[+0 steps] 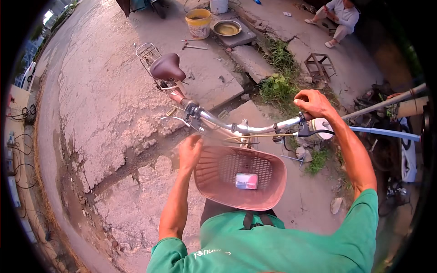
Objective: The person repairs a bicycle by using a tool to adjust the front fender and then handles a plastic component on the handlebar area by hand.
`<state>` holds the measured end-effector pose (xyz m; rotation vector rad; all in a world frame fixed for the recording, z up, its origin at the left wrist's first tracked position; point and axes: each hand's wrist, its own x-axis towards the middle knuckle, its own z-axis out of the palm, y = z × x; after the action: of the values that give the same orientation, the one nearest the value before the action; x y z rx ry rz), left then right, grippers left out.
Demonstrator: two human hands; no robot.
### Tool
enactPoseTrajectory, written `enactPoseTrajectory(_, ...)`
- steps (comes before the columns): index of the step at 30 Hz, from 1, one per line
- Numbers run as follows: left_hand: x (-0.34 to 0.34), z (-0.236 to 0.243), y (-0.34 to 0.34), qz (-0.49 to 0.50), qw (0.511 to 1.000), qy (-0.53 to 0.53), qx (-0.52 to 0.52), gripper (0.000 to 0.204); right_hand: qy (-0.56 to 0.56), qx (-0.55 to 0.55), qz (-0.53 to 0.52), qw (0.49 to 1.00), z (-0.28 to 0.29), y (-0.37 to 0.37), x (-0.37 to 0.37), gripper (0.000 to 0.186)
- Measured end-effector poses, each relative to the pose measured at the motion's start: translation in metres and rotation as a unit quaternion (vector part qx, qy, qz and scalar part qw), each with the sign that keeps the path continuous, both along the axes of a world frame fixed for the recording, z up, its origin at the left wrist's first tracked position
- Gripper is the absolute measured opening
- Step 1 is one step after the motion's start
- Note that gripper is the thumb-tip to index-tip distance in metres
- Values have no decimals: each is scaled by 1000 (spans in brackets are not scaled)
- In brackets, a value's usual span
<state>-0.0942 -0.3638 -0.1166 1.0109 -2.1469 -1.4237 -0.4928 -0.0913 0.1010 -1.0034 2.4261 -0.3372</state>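
Note:
A bicycle faces me, with its silver handlebar (264, 128) across the middle of the view. My right hand (314, 103) is curled round the handlebar's right end, where the grip is hidden beneath it. Beside the left rim of the brown plastic basket (275, 189), my left hand (190, 150) is raised with loosely bent fingers and seems to hold nothing. Just above it is the tip of a silver brake lever (177, 119). Inside the basket, against my waist, lies a small pink and white packet (246, 181). A brown saddle (167, 67) shows farther back.
Cracked, uneven concrete surrounds the bicycle. Beyond it stand a yellow bucket (198, 25) and a metal basin (227, 28), with a hammer (195, 47) nearby. A small stool frame (320, 66) stands by weeds; a person (341, 18) sits at far right. Poles (387, 133) jut in at right.

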Motion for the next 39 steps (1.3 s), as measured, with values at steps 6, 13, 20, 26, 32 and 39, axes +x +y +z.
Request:
enactPoseTrajectory(6, -59, -57, -51, -1, 886, 73, 457, 27, 50, 16, -45, 998, -5, 1, 0, 44)
enactPoseTrajectory(13, -63, -52, -50, -10, 754, 237, 613, 38, 73, 26, -64, 995, -7, -7, 3, 46)
enactPoseTrajectory(20, -13, -2, -32, 26, 805, 196, 560, 22, 85, -3, -73, 994, -7, -2, -2, 48)
enactPoseTrajectory(26, 25, 11, -16, -9, 846, 259, 465, 19, 64, -5, -71, 995, -4, 7, -5, 45)
enactPoseTrajectory(32, 57, 68, -23, 37, 904, 270, 330, 14, 92, 1, -57, 994, -7, 12, -12, 46)
enactPoseTrajectory(39, 79, 140, -18, 70, 936, 303, 162, 23, 90, 0, -87, 992, -4, 15, -11, 42)
